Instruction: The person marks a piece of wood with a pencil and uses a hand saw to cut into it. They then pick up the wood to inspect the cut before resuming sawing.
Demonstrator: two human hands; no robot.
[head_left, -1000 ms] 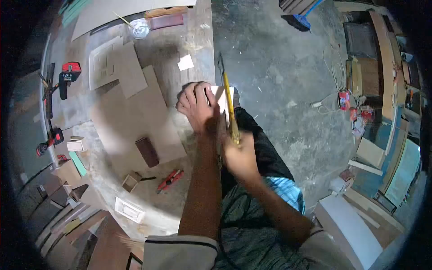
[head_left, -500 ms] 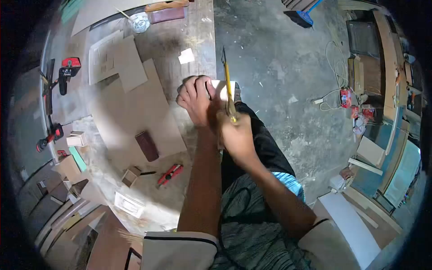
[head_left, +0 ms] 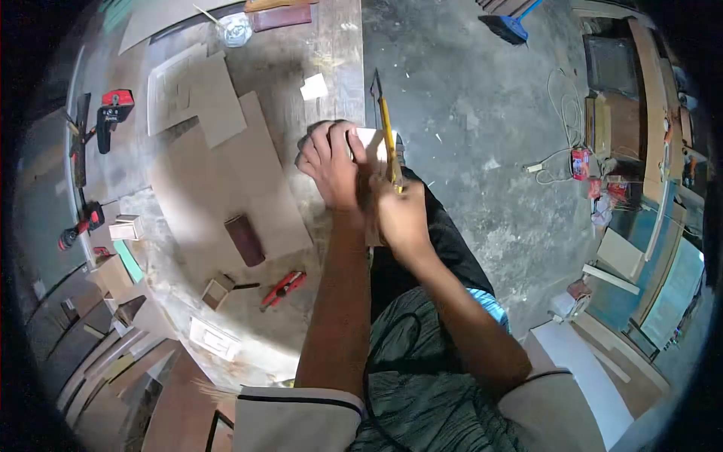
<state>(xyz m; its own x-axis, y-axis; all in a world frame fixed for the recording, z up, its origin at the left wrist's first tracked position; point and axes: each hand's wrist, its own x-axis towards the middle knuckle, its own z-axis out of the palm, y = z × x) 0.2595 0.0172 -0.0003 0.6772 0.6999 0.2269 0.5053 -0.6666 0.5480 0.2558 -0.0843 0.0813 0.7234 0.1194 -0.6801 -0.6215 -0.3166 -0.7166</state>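
grey, dust-streaked wood forms the workbench (head_left: 331, 45) that fills the left of the head camera's view, its right edge meeting a bare concrete floor (head_left: 467, 120) flecked with chips. at that edge the person's left hand (head_left: 329, 162) is pressed down, fingers curled, on a small pale board (head_left: 373, 143) that juts just past the bench. the right hand (head_left: 401, 218) is clenched around the handle of a yellow-handled saw (head_left: 386, 135), whose thin blade runs up along the board's right side and touches it, the dark tip pointing away from the person.

flat brown sheets (head_left: 226, 173) cover the middle of the bench, with a dark brown block (head_left: 245, 239) lying on the largest. nearer the person lie a red utility knife (head_left: 284, 288) and a small open wooden box (head_left: 217, 291). a red power tool (head_left: 113, 113) sits by the far left edge, and a clear plastic cup (head_left: 234, 29) stands near the top. on the floor to the right a white cable (head_left: 561, 120) trails toward stacked boards (head_left: 648, 105) along the wall, and a blue broom head (head_left: 512, 26) lies at the top.
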